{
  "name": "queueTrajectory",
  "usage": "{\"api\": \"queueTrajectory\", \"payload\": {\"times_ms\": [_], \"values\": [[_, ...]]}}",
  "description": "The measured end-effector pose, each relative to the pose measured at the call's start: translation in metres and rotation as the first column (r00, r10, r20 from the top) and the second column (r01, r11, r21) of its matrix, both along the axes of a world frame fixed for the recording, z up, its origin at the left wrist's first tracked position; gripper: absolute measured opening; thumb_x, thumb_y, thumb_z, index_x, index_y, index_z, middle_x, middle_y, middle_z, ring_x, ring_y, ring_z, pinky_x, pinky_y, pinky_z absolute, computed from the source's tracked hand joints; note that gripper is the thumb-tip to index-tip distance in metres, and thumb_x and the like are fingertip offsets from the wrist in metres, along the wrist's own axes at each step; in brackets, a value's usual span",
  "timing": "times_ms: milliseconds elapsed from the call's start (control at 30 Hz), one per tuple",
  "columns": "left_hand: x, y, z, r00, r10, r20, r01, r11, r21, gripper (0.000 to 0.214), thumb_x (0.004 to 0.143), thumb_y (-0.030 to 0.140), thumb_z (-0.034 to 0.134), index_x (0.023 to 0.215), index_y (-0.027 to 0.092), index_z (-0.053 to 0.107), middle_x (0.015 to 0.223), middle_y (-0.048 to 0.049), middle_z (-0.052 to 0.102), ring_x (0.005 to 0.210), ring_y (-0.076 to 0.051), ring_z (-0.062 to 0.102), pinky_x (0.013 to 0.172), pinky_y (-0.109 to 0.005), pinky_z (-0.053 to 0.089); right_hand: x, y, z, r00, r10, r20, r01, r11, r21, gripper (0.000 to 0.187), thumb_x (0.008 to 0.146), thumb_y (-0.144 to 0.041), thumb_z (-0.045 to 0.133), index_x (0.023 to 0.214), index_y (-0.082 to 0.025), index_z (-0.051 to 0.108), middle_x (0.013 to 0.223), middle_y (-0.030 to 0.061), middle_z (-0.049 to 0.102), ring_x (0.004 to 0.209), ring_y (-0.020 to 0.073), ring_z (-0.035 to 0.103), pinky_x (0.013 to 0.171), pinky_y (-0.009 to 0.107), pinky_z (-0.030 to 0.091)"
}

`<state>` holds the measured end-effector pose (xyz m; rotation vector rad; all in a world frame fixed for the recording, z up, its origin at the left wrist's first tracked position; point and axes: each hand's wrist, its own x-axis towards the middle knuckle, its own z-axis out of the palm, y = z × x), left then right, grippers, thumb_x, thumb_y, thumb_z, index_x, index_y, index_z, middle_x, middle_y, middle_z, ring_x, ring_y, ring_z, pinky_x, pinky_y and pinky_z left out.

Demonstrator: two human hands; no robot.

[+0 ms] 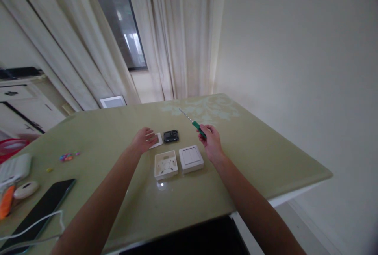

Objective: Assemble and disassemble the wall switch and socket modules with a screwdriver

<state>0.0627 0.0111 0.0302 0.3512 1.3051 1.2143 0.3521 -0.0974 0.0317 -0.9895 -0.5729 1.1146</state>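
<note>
A screwdriver (196,124) with a green handle is gripped in my right hand (211,141), its thin metal shaft pointing up and to the left. My left hand (143,139) hovers with fingers apart over a white frame plate (160,139), partly hiding it. Just right of that plate lies a black rectangular module (171,136). Nearer to me sits an open white square box (166,174), its inside showing small slots. Beside it, below my right hand, is a white wall switch (191,158) with a flat square face.
At the left lie a dark tablet-like slab (44,207), a white cable (44,220), an orange object (6,201), a round white case (26,190) and small colourful pieces (67,157). A wall (295,69) borders the table (265,160) on the right.
</note>
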Motion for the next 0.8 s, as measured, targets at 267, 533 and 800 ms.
{"api": "queueTrajectory", "payload": {"times_ms": [267, 533, 800], "values": [[-0.029, -0.005, 0.005, 0.966, 0.064, -0.252, 0.001, 0.969, 0.247, 0.037, 0.108, 0.037, 0.074, 0.139, 0.018, 0.068, 0.140, -0.0121, 0.070, 0.118, -0.028, 0.073, 0.098, -0.050, 0.066, 0.000, 0.000, 0.002, 1.000, -0.012, -0.013, 0.012, 1.000, 0.001, 0.017, 0.107, -0.031, 0.075, 0.110, -0.015, 0.071, 0.095, 0.0002, 0.072, 0.070, 0.0112, 0.066, 0.062, 0.024, 0.059], [-0.038, -0.033, -0.024, 0.872, -0.064, -0.486, 0.237, 0.923, 0.304, 0.028, 0.107, 0.036, 0.075, 0.128, 0.018, 0.074, 0.136, -0.0111, 0.074, 0.120, -0.028, 0.073, 0.103, -0.050, 0.063, -0.001, -0.002, 0.003, 0.999, -0.014, -0.037, 0.014, 1.000, -0.002, 0.018, 0.107, -0.033, 0.075, 0.110, -0.015, 0.071, 0.095, 0.0001, 0.073, 0.069, 0.0112, 0.067, 0.062, 0.024, 0.059], [-0.054, -0.021, -0.021, 0.873, -0.026, -0.486, 0.230, 0.902, 0.365, 0.030, 0.107, 0.035, 0.075, 0.132, 0.019, 0.072, 0.136, -0.0112, 0.073, 0.117, -0.027, 0.074, 0.100, -0.049, 0.065, 0.003, 0.001, 0.002, 0.996, -0.041, -0.073, 0.039, 0.999, -0.031, 0.024, 0.109, -0.039, 0.072, 0.108, -0.015, 0.071, 0.090, -0.0007, 0.073, 0.063, 0.0100, 0.064, 0.058, 0.023, 0.056]]}}
